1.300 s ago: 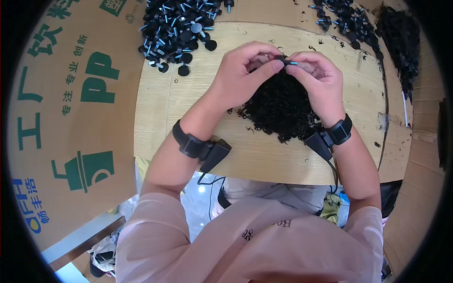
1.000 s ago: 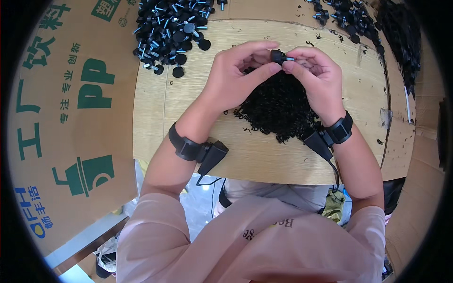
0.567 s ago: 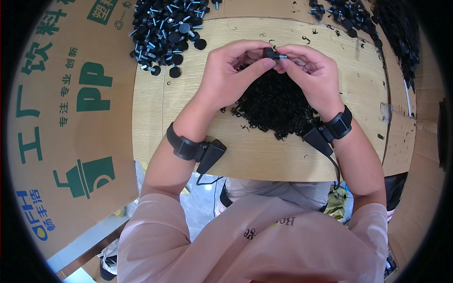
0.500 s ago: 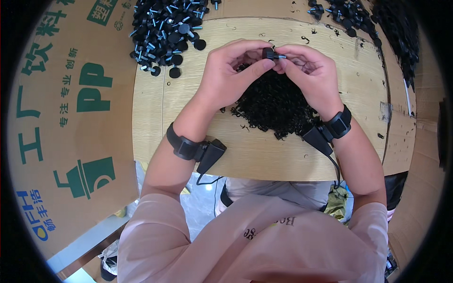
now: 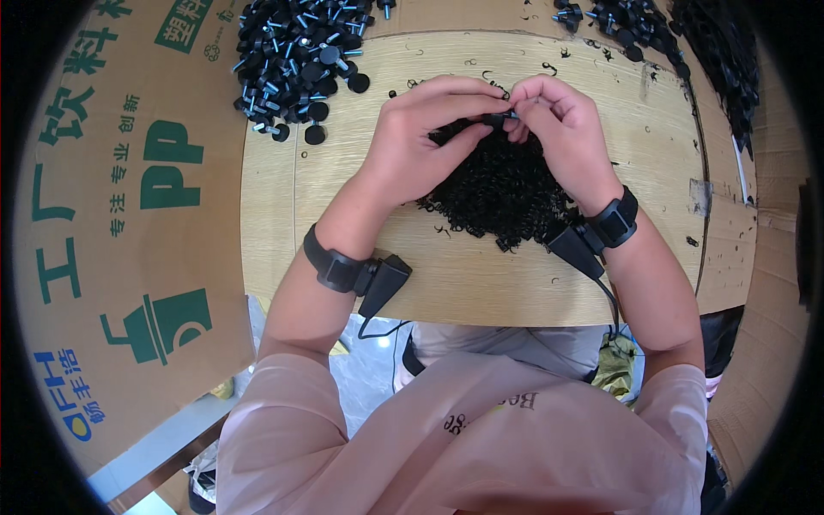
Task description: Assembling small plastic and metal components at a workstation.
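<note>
Above the pile of small black C-shaped clips (image 5: pixel 493 193), my two hands meet. A black round-headed screw foot (image 5: pixel 494 121) is held by its head between the thumb and fingers of my left hand (image 5: pixel 408 133). Its metal stud points right, toward my right hand (image 5: pixel 566 124). The fingers of my right hand are pinched together at the stud's tip. Whether they also hold a small clip cannot be made out, as the fingertips cover that spot.
A heap of similar screw feet (image 5: pixel 296 64) lies at the far left of the wooden table (image 5: pixel 360 283). More black parts (image 5: pixel 631 26) sit at the far right, beside a dark mass of strips (image 5: pixel 721 60). A printed cardboard sheet (image 5: pixel 129 249) stands at left. Loose clips dot the tabletop.
The screw foot has tilted and sunk lower between my left fingers. My right fingers have curled in more tightly around the stud's end.
</note>
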### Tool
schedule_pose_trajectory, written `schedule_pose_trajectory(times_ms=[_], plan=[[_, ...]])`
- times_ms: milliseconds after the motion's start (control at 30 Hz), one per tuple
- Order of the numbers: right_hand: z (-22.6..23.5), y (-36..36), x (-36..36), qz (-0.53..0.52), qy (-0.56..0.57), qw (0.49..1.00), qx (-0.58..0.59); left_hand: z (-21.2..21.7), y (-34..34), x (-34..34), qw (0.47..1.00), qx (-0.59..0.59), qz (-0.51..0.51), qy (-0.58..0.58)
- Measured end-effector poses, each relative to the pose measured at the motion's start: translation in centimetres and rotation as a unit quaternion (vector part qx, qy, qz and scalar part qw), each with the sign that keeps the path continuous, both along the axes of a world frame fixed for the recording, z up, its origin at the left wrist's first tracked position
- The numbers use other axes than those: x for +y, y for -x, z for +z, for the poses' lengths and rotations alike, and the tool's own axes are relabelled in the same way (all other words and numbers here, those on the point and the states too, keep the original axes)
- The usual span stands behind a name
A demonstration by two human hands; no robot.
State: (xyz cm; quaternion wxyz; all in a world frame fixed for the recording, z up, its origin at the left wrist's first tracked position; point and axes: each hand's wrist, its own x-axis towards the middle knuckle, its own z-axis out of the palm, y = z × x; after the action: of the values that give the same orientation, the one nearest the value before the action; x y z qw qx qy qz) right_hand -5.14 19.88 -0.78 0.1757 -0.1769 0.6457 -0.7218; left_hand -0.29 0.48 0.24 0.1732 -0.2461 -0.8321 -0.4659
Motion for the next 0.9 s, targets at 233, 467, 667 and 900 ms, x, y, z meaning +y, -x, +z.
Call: schedule_pose_trajectory(times_ms=[233,467,667,900], plan=[[0.26,0.60,0.48,0.079,0.058,0.994,-0.042,-0.34,0.01,0.15,0.984,-0.076,-0.029,-0.161],[0.31,0.20,0.38,0.101,0.052,0.994,0.013,0.41,-0.11,0.21,0.913,-0.196,-0.032,-0.356],[0.40,-0.02,0.64,0.091,0.070,0.993,0.020,0.12,0.23,-0.59,0.920,-0.203,0.024,-0.334],[0.35,-0.08,0.69,0.078,0.049,0.995,0.044,0.36,-0.34,-0.17,0.943,-0.198,0.019,-0.268]])
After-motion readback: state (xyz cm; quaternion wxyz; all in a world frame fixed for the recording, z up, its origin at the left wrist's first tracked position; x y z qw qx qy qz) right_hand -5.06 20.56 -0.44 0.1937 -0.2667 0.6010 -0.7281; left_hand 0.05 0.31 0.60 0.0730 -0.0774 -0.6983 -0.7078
